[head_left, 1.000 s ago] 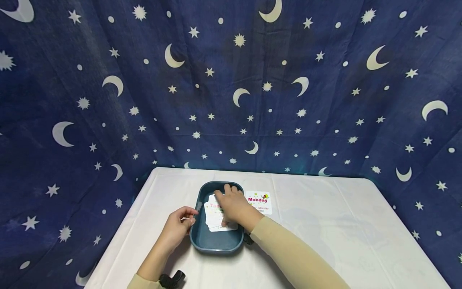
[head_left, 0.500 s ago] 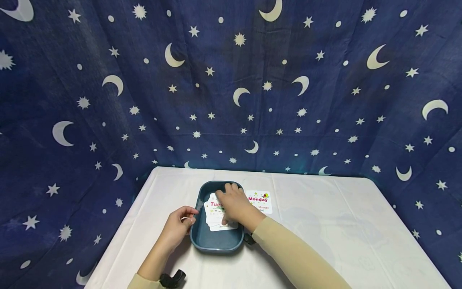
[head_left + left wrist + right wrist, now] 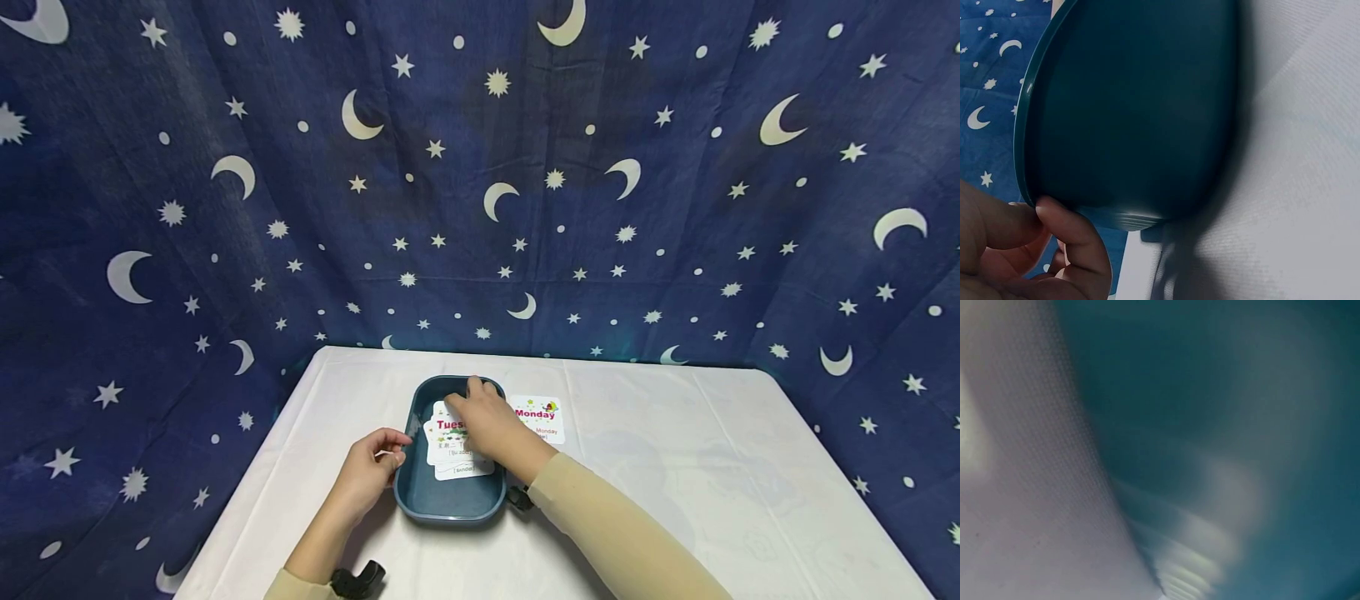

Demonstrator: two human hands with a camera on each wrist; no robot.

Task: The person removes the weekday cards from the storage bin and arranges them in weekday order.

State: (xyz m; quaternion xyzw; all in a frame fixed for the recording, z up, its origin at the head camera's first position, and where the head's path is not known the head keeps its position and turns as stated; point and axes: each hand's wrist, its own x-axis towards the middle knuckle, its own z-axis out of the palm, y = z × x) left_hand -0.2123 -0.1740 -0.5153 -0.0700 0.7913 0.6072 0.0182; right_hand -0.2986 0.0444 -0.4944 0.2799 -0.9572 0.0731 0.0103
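A dark teal plastic tray holds a small overlapping pile of white printed cards. The topmost reads "Tues…" and is the Tuesday card; another card peeks out beneath it. My left hand pinches the tray's left rim between thumb and finger, plain in the left wrist view on the tray. Inside the tray, my right hand reaches over the pile, covering the right part of the cards. Its fingertips and thumb are hidden, so its grip does not show. The right wrist view is mostly blurred tray.
Just right of the tray lies a Monday card, partly covered by my right hand and wrist. A white cloth covers the table. Behind hangs a blue curtain with moons and stars. Black wrist straps show on both arms.
My right thumb, visible over the cards before, is now out of sight. The Tuesday card's lettering shows more clearly. My left hand and the tray have not visibly moved.
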